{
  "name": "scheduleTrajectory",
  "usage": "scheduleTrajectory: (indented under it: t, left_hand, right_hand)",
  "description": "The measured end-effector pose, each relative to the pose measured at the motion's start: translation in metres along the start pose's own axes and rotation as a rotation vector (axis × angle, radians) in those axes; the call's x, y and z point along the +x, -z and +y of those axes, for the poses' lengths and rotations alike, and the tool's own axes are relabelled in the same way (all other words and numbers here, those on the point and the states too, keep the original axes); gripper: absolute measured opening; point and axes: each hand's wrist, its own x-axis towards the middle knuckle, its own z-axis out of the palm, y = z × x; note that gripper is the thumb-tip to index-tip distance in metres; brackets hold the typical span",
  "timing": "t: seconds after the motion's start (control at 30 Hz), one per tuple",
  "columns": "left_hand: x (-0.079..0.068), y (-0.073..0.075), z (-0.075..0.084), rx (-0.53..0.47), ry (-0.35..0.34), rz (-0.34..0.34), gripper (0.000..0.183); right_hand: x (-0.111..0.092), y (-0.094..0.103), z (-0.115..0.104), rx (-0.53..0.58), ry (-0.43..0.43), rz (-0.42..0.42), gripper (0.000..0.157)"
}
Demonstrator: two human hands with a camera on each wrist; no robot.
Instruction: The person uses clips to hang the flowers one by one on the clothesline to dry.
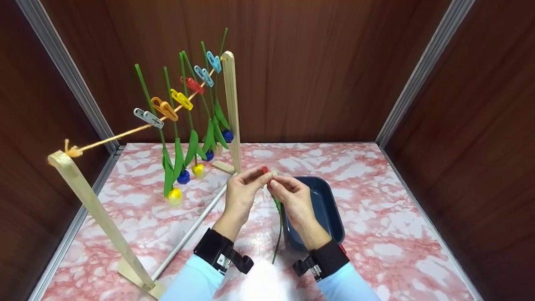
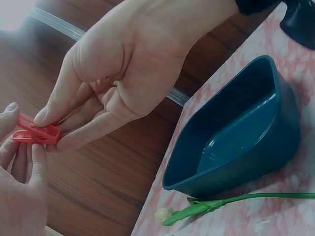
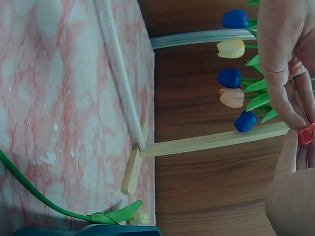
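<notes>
Both hands meet above the table and pinch one small red clothespin (image 2: 39, 133) between fingertips and thumbs. My left hand (image 1: 241, 196) grips it from the left, my right hand (image 1: 297, 200) from the right. In the head view the fingers cover most of the clothespin; the left wrist view shows it lying lengthwise between the two hands. Below them, a pale-flowered artificial tulip (image 2: 194, 211) lies on the table beside a dark blue basin (image 1: 336, 209), its green stem (image 1: 279, 234) pointing toward me.
At left stands a wooden frame (image 1: 98, 209) with a string (image 1: 121, 135) across it. Several tulips with blue, yellow and pale flowers hang upside down there, held by coloured clothespins (image 1: 182, 99). A white rod (image 1: 194, 228) joins the posts low down. Brown panels (image 1: 301, 83) enclose the table.
</notes>
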Motion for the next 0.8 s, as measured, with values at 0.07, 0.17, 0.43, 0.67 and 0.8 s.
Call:
scheduleTrajectory:
  t: [0.07,0.17,0.43,0.67,0.8]
  left_hand:
    - [0.001,0.001,0.000,-0.001,-0.006,0.008,0.032]
    - [0.002,0.001,0.000,0.010,-0.036,0.026,0.029]
    - [0.008,0.003,-0.002,-0.043,-0.104,0.125,0.022]
    - [0.011,0.015,0.001,0.076,-0.187,0.233,0.014]
    - [0.010,0.021,0.000,0.134,-0.212,0.236,0.013]
  right_hand:
    - [0.000,0.000,0.000,-0.018,-0.002,0.002,0.019]
    - [0.000,-0.001,0.000,-0.043,-0.004,0.003,0.018]
    - [0.005,-0.009,0.006,-0.036,-0.013,-0.021,0.018]
    - [0.026,0.001,0.024,-0.464,-0.057,-0.185,0.017]
    - [0.037,0.018,0.035,-1.309,0.123,-0.631,0.006]
